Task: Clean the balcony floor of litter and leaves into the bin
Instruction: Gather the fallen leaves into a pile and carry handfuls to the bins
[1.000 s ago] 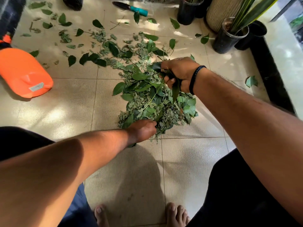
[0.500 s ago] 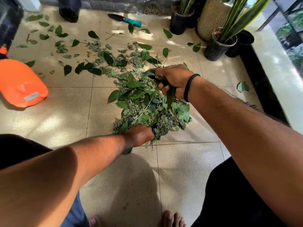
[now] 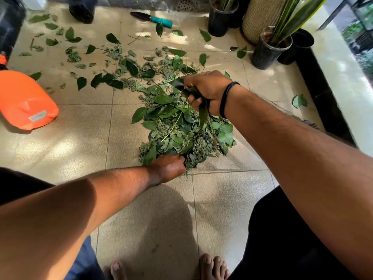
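Green leaf pile [image 3: 182, 130] gripped by right hand [image 3: 205, 91], left hand [image 3: 168, 167].

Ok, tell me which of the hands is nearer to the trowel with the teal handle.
Right. The right hand grips leaves at the pile's far side, below the trowel; the left hand is at the near edge, farther off.

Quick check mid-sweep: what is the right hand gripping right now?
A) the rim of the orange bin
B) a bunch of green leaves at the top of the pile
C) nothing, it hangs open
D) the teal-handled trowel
B: the right hand has its fingers curled round dark green leaves hanging above the leaf pile.
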Demonstrator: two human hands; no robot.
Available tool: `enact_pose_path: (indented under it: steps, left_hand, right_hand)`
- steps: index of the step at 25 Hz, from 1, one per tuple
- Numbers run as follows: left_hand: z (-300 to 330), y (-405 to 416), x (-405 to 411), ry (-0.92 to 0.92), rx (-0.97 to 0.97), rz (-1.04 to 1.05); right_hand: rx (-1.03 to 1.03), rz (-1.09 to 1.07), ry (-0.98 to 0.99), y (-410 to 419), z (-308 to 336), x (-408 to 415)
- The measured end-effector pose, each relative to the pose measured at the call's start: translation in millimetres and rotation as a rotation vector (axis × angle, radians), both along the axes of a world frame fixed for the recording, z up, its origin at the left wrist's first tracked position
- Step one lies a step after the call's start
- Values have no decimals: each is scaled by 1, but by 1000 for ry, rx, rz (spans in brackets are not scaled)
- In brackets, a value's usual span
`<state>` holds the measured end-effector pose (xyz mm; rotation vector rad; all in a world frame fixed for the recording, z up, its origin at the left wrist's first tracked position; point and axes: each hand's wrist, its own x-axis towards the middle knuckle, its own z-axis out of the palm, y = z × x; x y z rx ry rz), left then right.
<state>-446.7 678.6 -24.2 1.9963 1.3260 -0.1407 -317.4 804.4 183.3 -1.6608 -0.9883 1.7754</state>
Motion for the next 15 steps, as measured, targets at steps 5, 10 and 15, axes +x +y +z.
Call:
enact_pose_path:
  steps: [5,10,15]
  left_hand:
    - [0,8,6,-87,-22,82]
    - [9,10,4,-147,33,46]
    - [67,51,28,-71,275,87]
  right_hand:
    - [-4,8,-16,-5,0,3]
    - [-2,-2,-12,-3,1,17]
    - [76,-18,-95,10,3,16]
